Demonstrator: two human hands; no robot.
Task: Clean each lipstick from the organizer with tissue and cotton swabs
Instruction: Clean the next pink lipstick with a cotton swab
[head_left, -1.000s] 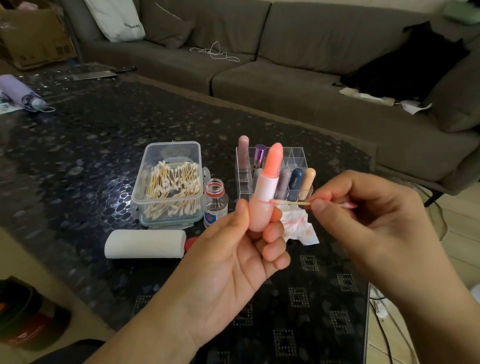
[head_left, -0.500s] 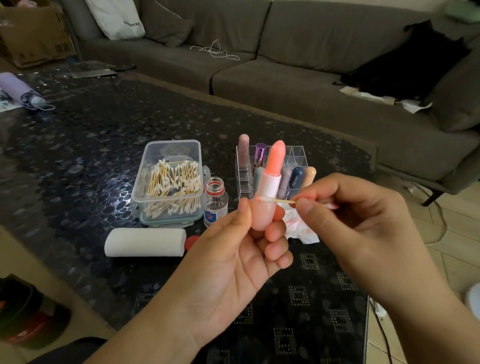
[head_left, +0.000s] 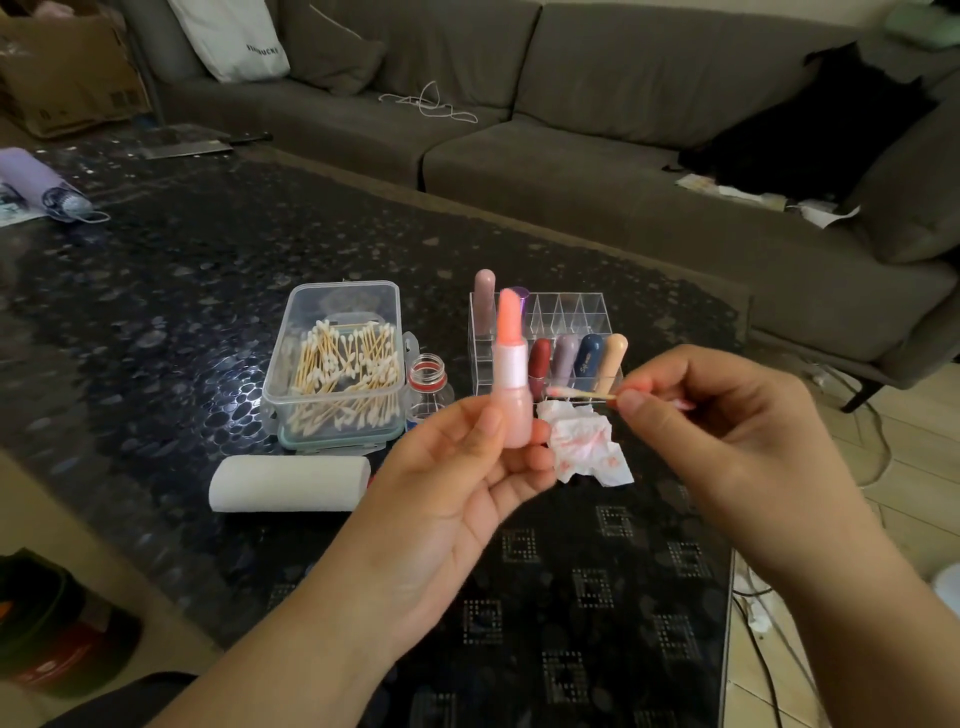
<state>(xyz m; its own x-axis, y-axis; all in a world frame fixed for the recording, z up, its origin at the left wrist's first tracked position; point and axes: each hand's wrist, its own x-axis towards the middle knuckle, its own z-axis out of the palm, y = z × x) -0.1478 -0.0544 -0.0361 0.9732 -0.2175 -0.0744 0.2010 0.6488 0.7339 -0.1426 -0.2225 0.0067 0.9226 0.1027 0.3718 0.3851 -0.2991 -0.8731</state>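
My left hand (head_left: 457, 483) holds an uncapped pink lipstick (head_left: 511, 374) upright, its coral stick raised, thumb and fingers curled round the base. My right hand (head_left: 727, 431) pinches a cotton swab (head_left: 579, 393) whose stained tip points left, a short gap away from the lipstick tube. Behind them stands the clear organizer (head_left: 566, 317) with several capped lipsticks (head_left: 563, 358) in its front row and a tall pink one (head_left: 484, 299) at its back left. A crumpled tissue (head_left: 584, 444) stained pink lies on the table below the swab.
A clear box of cotton swabs (head_left: 337, 364) sits left of a small open bottle (head_left: 427, 384). A white tissue roll (head_left: 288, 483) lies in front of the box. The dark patterned glass table (head_left: 156, 291) has a grey sofa (head_left: 571, 104) behind it and cables on the floor at right.
The swab touched the lipstick's white collar earlier; my right hand has drawn it away to the right, leaving a gap. My left hand shifted slightly with the lipstick.
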